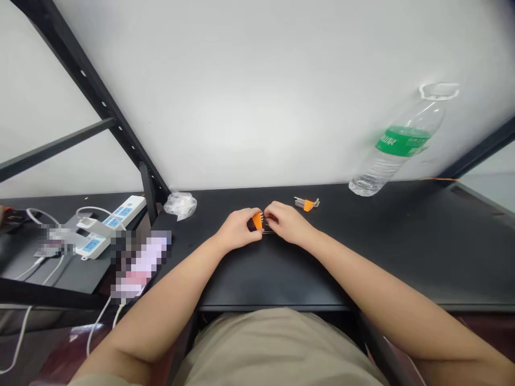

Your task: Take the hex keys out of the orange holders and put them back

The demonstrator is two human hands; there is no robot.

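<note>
Two bare hands meet at the frame's centre: the left hand pinches an orange holder, seemingly part-filled with metal rods; the right hand has its fingertips close together beside it — whether on a rod, I cannot tell. Thin metal pieces show just below, apparently outside the holder. Farther back, right of centre, another orange holder lies loaded — any vacant slots are indistinct.

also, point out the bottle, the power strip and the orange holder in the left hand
bottle (pixel 403 141): head view, on its green label
power strip (pixel 134 205): head view, on the white casing at its far end
orange holder (pixel 257 221), in the left hand (pixel 238 229): head view, on its orange body
</note>
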